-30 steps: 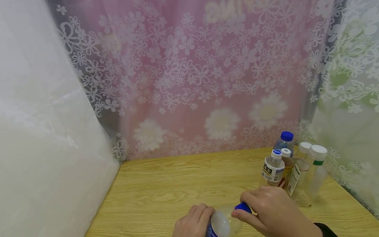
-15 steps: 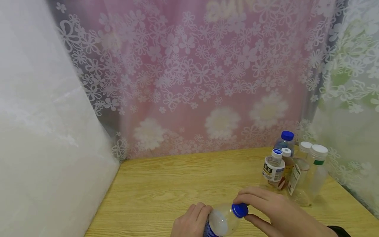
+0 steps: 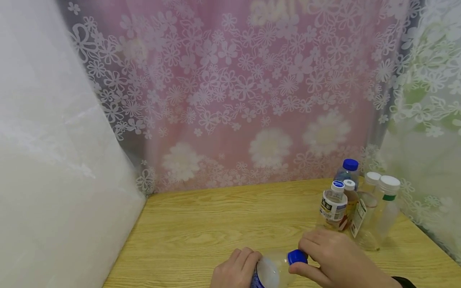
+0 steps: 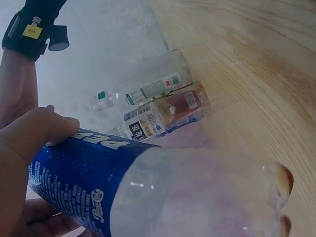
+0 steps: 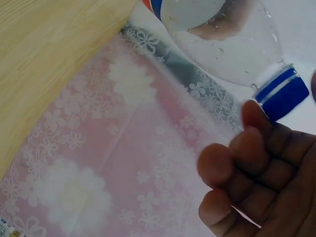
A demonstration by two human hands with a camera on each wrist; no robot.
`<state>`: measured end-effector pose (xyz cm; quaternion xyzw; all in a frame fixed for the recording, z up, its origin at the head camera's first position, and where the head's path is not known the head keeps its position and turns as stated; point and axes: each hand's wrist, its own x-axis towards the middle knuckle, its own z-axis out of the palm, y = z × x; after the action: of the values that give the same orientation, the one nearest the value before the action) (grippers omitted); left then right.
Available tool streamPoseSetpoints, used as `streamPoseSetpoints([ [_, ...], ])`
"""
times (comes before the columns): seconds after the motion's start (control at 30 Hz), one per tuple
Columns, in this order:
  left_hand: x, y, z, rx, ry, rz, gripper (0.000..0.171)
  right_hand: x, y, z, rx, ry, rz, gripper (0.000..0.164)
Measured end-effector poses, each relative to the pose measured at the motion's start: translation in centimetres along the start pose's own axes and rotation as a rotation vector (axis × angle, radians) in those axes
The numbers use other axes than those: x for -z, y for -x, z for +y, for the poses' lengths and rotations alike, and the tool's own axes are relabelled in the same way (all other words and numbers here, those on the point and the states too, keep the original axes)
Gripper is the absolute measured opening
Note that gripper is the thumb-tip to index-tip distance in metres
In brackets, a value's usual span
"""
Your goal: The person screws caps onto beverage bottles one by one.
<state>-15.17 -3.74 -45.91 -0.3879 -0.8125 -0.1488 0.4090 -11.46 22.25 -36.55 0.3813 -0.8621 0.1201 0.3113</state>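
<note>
My left hand (image 3: 235, 269) grips a clear plastic bottle (image 3: 269, 273) around its blue label (image 4: 94, 173), which carries white lettering. The bottle lies tilted, its capped neck toward my right hand (image 3: 335, 258). Thumb and forefinger of that right hand pinch the blue cap (image 3: 297, 257) from either side. In the right wrist view the cap (image 5: 284, 94) sits on the neck with a gap showing beside it, the forefinger at its edge and the other fingers curled below. The left wrist view shows the bottle's clear lower body (image 4: 197, 192) from its base side.
Several capped bottles stand grouped at the right of the wooden table (image 3: 201, 224): one with a white label (image 3: 332, 206), one with a blue cap (image 3: 350, 165), and a tall clear one with a white lid (image 3: 389, 183). Flowered curtains (image 3: 234, 100) enclose the back and sides.
Half a second ago the right hand's fingers were straighter and the cap was turned more to view. They now curl closer round it, and hand and cap have shifted slightly right.
</note>
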Motion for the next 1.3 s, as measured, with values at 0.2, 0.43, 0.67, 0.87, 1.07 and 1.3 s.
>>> streamPoseSetpoints([
  [0.2, 0.0, 0.2, -0.4, 0.013, -0.013, -0.019, 0.054, 0.9, 0.3, 0.2, 0.027, -0.171, -0.034, 0.058],
  [0.43, 0.1, 0.4, -0.4, 0.045, 0.044, -0.056, 0.052, 0.3, 0.1, 0.4, 0.179, -0.296, -0.01, 0.035],
  [0.67, -0.3, 0.4, -0.5, 0.031, 0.068, -0.025, 0.063, 0.0, 0.2, 0.5, 0.156, -0.252, -0.021, 0.035],
  [0.87, -0.3, 0.3, -0.3, 0.04, 0.092, -0.04, 0.063, -0.1, 0.7, 0.6, 0.096, -0.15, -0.097, 0.037],
  [1.07, -0.2, 0.3, 0.0, 0.055, 0.116, -0.041, 0.062, -0.1, 0.7, 0.5, 0.089, -0.077, -0.079, 0.034],
  [1.3, -0.4, 0.5, -0.3, 0.096, 0.169, -0.081, 0.061, 0.0, 0.7, 0.5, 0.114, -0.205, -0.016, 0.048],
])
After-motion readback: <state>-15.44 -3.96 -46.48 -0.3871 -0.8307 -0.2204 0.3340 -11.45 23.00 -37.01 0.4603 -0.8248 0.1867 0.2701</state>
